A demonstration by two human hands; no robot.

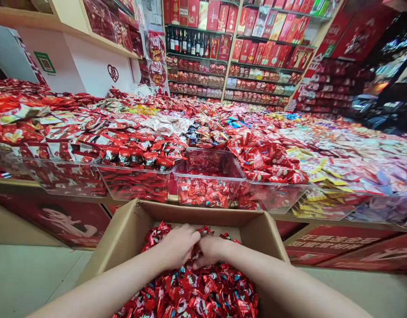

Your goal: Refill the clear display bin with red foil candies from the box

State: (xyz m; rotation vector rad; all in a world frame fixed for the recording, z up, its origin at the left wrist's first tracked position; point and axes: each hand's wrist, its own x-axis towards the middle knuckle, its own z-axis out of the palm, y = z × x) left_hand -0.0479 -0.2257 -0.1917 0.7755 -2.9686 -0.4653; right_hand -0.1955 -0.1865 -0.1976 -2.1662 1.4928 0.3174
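Observation:
A cardboard box [276, 238] stands in front of me, holding a heap of red foil-wrapped candies [197, 291]. My left hand [180, 245] is down inside the box, its fingers curled into the heap. Beside it, almost touching, my right hand [210, 249] also curls around some candies, with its thumb showing. Both sets of fingertips are partly hidden among the wrappers. Just beyond the box sits a clear plastic bin [210, 176], with similar red candies low inside and its upper part bare.
Neighbouring bins of red packets [140, 152] and red-wrapped sweets [266, 161] are heaped above their rims. Yellow packets [322, 176] lie farther right. Behind the display, shelves [236, 53] carry bottles and red boxes. Tiled floor [28, 269] shows at the left.

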